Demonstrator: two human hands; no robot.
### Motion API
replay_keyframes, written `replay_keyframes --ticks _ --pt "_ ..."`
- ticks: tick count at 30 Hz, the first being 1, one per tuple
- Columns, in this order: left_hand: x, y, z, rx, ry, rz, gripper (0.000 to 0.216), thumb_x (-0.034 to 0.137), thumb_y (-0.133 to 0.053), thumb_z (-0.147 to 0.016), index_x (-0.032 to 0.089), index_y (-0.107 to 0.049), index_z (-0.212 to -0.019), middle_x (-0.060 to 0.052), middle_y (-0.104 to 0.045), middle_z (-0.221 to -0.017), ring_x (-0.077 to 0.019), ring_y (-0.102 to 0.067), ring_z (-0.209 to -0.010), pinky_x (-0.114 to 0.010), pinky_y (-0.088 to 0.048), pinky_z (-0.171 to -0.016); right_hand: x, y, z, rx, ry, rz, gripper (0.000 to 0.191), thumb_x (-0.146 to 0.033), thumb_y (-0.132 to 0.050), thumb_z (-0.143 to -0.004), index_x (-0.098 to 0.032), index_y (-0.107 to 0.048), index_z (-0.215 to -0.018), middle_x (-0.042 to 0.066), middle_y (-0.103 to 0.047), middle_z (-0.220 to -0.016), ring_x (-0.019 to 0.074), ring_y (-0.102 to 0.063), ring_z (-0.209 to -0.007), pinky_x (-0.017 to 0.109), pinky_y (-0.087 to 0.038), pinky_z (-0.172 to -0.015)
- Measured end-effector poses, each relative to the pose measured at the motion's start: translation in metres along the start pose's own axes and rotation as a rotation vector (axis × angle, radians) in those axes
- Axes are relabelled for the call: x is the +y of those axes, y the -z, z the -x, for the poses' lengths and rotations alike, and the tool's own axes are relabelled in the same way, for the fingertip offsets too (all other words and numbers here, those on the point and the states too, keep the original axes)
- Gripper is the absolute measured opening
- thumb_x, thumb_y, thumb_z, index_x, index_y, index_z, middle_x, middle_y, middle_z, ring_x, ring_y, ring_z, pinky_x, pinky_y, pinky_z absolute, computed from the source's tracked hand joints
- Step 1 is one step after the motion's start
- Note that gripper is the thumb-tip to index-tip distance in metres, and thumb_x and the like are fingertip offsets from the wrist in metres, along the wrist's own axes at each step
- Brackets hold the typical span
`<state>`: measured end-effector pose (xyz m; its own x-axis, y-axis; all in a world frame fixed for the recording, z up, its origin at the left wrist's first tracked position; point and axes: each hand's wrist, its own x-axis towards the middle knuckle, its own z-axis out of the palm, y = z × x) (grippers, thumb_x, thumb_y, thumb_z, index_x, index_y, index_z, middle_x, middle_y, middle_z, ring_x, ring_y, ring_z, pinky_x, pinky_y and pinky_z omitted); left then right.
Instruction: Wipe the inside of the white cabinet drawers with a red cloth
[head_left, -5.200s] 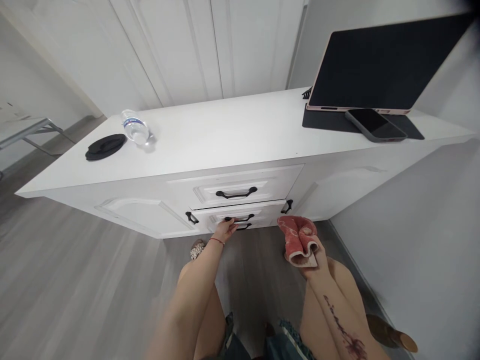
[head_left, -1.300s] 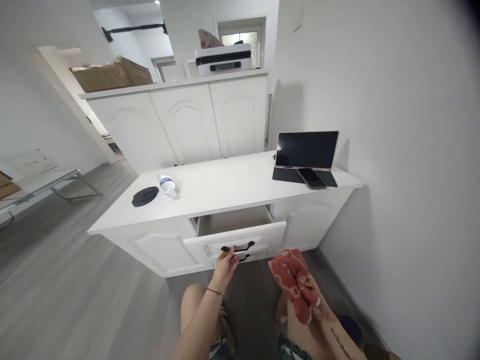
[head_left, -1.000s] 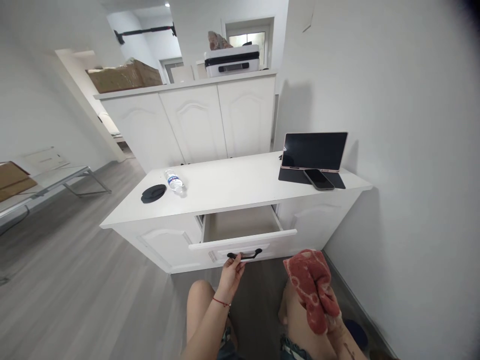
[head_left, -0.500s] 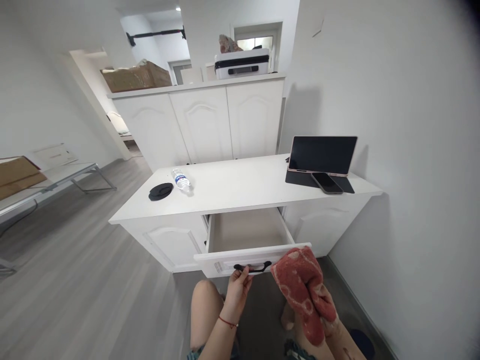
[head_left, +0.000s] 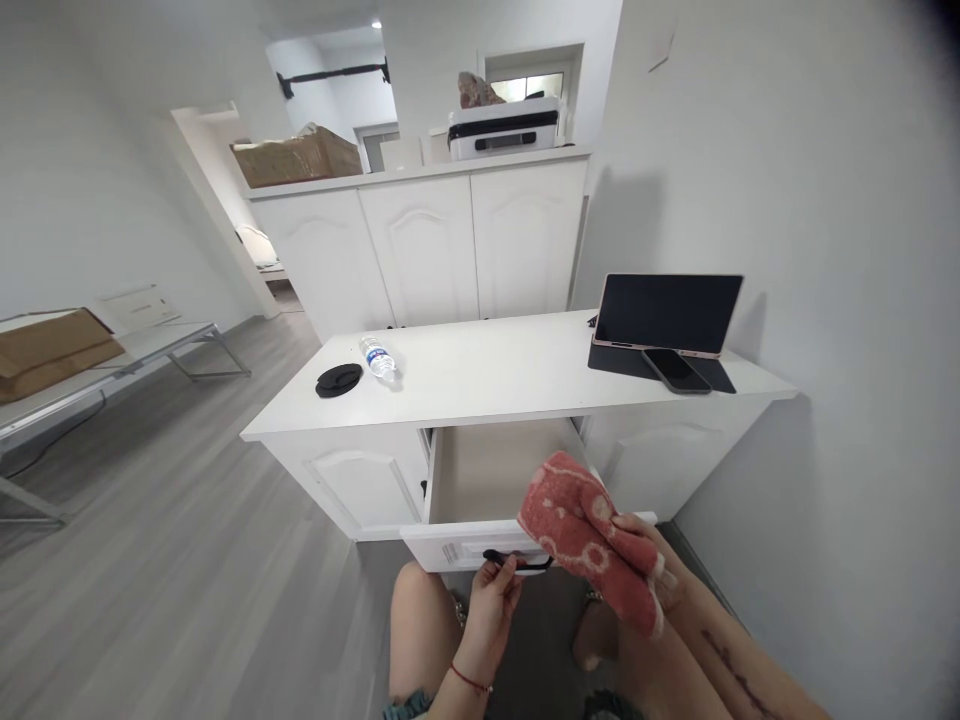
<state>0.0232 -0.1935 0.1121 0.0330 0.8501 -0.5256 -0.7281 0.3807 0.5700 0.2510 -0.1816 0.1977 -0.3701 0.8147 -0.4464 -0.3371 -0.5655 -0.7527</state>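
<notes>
- Left hand (head_left: 495, 600): fingers curled around the black handle (head_left: 534, 568).
- Right hand (head_left: 660, 555): gripping the red cloth (head_left: 589, 535), which spreads to its left.
- Just beyond both hands: the open drawer (head_left: 487, 475).
- Farther, ahead-left: a bottle (head_left: 378, 360).

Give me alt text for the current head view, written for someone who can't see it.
A person's left hand grips the black handle of an open drawer in a white cabinet, while the right hand holds a red patterned cloth. On the cabinet top are a clear bottle, a round black object, a dark screen and a phone.
</notes>
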Motion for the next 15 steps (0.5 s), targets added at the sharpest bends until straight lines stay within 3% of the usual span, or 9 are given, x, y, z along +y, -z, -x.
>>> replay_keyframes --ticks 2,6,10,15 --pt "-0.001 0.001 0.003 -0.004 0.006 -0.020 0.044 0.032 -0.095 -0.042 0.018 -0.058 -0.061 0.003 -0.064 -0.064 -0.0060 -0.056 -0.058 -0.018 -0.047 -0.066 -0.025 -0.017 -0.005 -0.019 -0.064 -0.083 0.037 -0.043 -0.069 -0.070 -0.018 -0.066 -0.097 0.009 -0.073 -0.085 0.0230 -0.070 -0.078 0.035 -0.059 -0.077" --pt "-0.002 0.002 0.008 0.014 0.001 -0.055 0.047 0.035 -0.095 -0.040 0.018 -0.055 -0.058 0.002 -0.065 -0.064 -0.0069 -0.055 -0.058 -0.020 -0.048 -0.067 -0.064 -0.051 -0.020 -0.090 0.053 -0.022 0.045 -0.034 -0.068 -0.076 -0.022 -0.059 -0.119 0.005 -0.073 -0.097 0.0194 -0.070 -0.082 0.031 -0.057 -0.075" --pt "-0.005 0.003 0.009 0.019 0.002 -0.057 0.045 0.035 -0.095 -0.042 0.018 -0.057 -0.060 0.001 -0.065 -0.066 -0.0067 -0.055 -0.058 -0.019 -0.048 -0.068 -0.079 -0.068 -0.049 -0.097 0.096 0.201 0.048 -0.032 -0.070 -0.075 -0.023 -0.058 -0.120 0.005 -0.071 -0.105 0.0182 -0.069 -0.084 0.028 -0.055 -0.073" --pt "-0.006 0.003 0.009 0.027 0.005 -0.079 0.045 0.034 -0.094 -0.044 0.018 -0.057 -0.062 0.002 -0.064 -0.066 -0.0076 -0.056 -0.059 -0.020 -0.048 -0.068 -0.078 -0.070 -0.103 -0.109 0.076 0.652 0.063 -0.027 -0.070 -0.071 -0.022 -0.054 -0.131 0.007 -0.068 -0.117 0.0194 -0.067 -0.086 0.029 -0.053 -0.072"
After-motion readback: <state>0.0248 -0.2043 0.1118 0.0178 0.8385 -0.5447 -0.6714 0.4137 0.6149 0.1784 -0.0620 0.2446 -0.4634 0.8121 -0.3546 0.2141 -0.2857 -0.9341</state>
